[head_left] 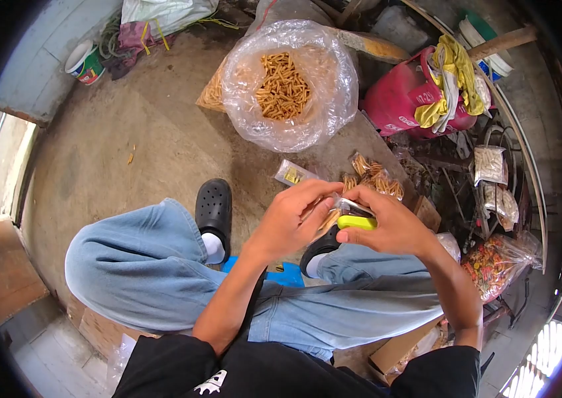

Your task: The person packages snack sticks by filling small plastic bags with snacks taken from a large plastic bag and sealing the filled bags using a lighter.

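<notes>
My left hand (291, 215) is closed around a small clear plastic bag (327, 222) with brown stick snacks inside. Pressed against the bag's top is a yellow-green stapler (356, 222) with a metal part, gripped by my right hand (393, 222). Both hands meet above my shoes, so the bag is partly hidden by fingers. Just beyond them on the floor lie several filled snack packs (380, 180) and a flat clear plastic packet (294, 174). Farther off stands a large open plastic bag (334, 86) holding loose stick snacks (283, 89).
A red container (393, 93) with yellow cloths (456, 73) stands at the upper right. Along the right side are a metal rack and a big bag of colourful pieces (493, 268). A small bucket (85, 63) sits at the upper left. Something blue (281, 273) lies between my feet.
</notes>
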`<state>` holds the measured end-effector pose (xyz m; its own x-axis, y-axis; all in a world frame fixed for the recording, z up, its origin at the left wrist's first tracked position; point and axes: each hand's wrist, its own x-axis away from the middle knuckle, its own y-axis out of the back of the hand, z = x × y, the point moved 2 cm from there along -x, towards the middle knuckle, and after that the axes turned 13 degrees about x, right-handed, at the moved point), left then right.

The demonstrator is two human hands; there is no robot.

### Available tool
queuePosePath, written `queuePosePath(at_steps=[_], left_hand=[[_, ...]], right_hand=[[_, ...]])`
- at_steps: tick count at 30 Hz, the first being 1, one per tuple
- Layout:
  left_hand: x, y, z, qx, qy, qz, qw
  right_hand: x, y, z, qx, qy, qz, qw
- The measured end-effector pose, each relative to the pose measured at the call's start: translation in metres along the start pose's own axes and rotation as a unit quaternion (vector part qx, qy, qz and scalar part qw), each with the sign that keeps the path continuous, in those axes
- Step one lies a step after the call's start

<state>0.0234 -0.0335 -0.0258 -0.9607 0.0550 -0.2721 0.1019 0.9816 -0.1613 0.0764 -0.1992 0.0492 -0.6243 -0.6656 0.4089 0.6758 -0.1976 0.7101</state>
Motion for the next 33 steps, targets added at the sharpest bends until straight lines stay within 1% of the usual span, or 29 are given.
queuePosePath(at_steps=[2,3,5,6,8,9,11,12,14,18,20,24,26,27,29,30,31,32,33], left_hand=[[0.000,0.001,-0.002,0.027,0.020,-0.034,0.999],[0.000,0.002,-0.005,0.026,0.021,-0.033,0.999],[0.002,0.003,-0.007,0.094,0.120,-0.047,0.987],[0.003,0.003,-0.006,0.094,0.120,-0.048,0.987],[0.003,0.003,-0.005,0.179,0.148,-0.067,0.970],[0.003,0.004,-0.006,0.179,0.148,-0.067,0.970],[0.002,0.004,-0.008,0.232,0.157,-0.088,0.956],[0.002,0.004,-0.007,0.232,0.157,-0.087,0.956],[0.003,0.004,-0.005,0.228,0.176,-0.080,0.954],[0.003,-0.007,-0.004,0.251,0.148,-0.096,0.952],[0.005,-0.012,-0.001,0.255,0.177,-0.068,0.948],[0.007,-0.019,0.000,0.258,0.186,-0.059,0.946],[0.005,-0.021,0.003,0.221,0.138,-0.093,0.961],[0.005,-0.019,0.008,0.221,0.141,-0.091,0.961],[0.003,-0.005,0.017,0.054,0.066,-0.139,0.987],[0.002,-0.001,0.018,0.055,0.068,-0.136,0.987],[0.001,0.005,0.017,0.099,0.071,-0.172,0.977],[0.000,0.011,0.016,0.142,0.074,-0.209,0.965],[-0.001,0.014,0.011,0.142,0.075,-0.206,0.965]], right_hand=[[0.002,0.002,0.000,-0.062,-0.016,0.007,0.998],[0.003,0.002,-0.001,-0.063,-0.016,0.007,0.998],[0.005,0.005,-0.003,-0.064,-0.006,-0.019,0.998],[0.006,0.005,-0.003,-0.065,-0.006,-0.018,0.998],[0.008,0.008,-0.002,-0.055,0.005,-0.061,0.997],[0.008,0.008,0.000,-0.055,0.005,-0.061,0.997],[0.008,0.010,0.002,-0.063,-0.018,-0.115,0.991],[0.008,0.009,0.002,-0.063,-0.019,-0.116,0.991],[0.007,0.004,-0.001,-0.115,-0.123,-0.099,0.981],[0.000,-0.007,-0.001,-0.128,-0.120,-0.114,0.978],[-0.001,-0.012,-0.003,-0.151,-0.106,-0.121,0.975],[-0.004,-0.018,-0.013,-0.169,-0.107,-0.125,0.972],[-0.007,-0.014,-0.021,-0.214,-0.115,-0.100,0.965],[-0.010,-0.011,-0.033,-0.217,-0.117,-0.102,0.964],[-0.017,-0.004,-0.072,-0.157,-0.137,-0.161,0.965],[-0.020,0.003,-0.091,-0.150,-0.148,-0.167,0.963],[-0.023,0.009,-0.113,-0.143,-0.159,-0.173,0.961],[-0.029,0.012,-0.151,-0.086,-0.167,-0.174,0.967],[-0.032,0.010,-0.191,-0.028,-0.175,-0.174,0.969]])
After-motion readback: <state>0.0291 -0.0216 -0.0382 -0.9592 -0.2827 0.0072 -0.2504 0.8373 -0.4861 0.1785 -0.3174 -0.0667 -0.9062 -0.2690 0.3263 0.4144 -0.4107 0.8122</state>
